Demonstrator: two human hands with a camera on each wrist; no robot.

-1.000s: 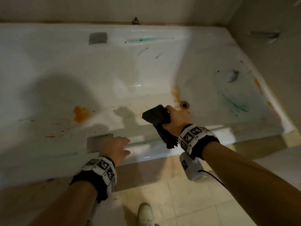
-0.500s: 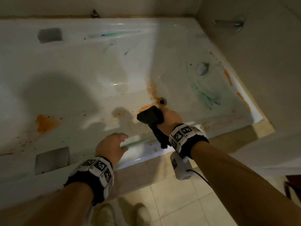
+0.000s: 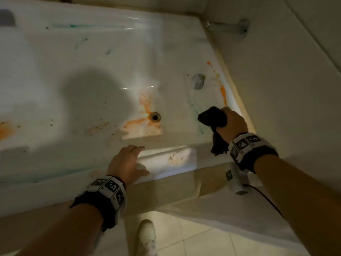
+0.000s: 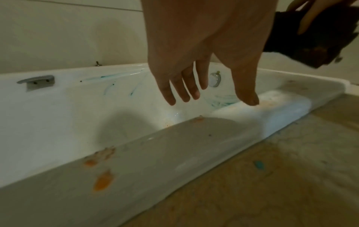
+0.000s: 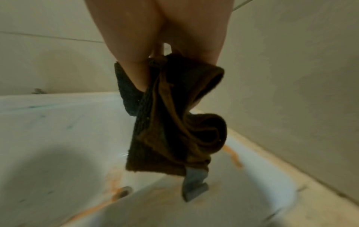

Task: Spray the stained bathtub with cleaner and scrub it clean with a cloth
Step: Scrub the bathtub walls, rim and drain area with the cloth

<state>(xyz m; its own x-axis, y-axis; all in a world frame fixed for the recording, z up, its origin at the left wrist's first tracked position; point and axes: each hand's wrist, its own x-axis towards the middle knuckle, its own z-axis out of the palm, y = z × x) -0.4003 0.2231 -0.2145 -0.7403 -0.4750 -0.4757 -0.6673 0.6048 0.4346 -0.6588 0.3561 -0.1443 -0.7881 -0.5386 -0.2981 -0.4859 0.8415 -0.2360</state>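
A white bathtub [image 3: 77,58] fills the head view, marked with orange stains around the drain [image 3: 155,116] and green smears [image 3: 195,109] on the right end wall. My right hand [image 3: 231,124] grips a dark cloth [image 3: 212,118] and holds it above the tub's right end, near the green smear. In the right wrist view the cloth [image 5: 174,122] hangs bunched from my fingers. My left hand [image 3: 129,161] hovers over the tub's near rim [image 3: 166,159] with fingers straight and spread; the left wrist view shows that hand [image 4: 194,61] holding nothing. No spray bottle is in view.
A round overflow plate [image 3: 197,81] sits on the tub's right end, and a metal spout [image 3: 228,27] sticks out of the tiled wall above. A grey grab handle [image 4: 36,80] is on the far side. My shoe [image 3: 146,235] stands on the tiled floor.
My right hand has carried the cloth from beside the drain rightward to the green smear at the tub's end. My left hand has slid right along the near rim. The view has shifted right.
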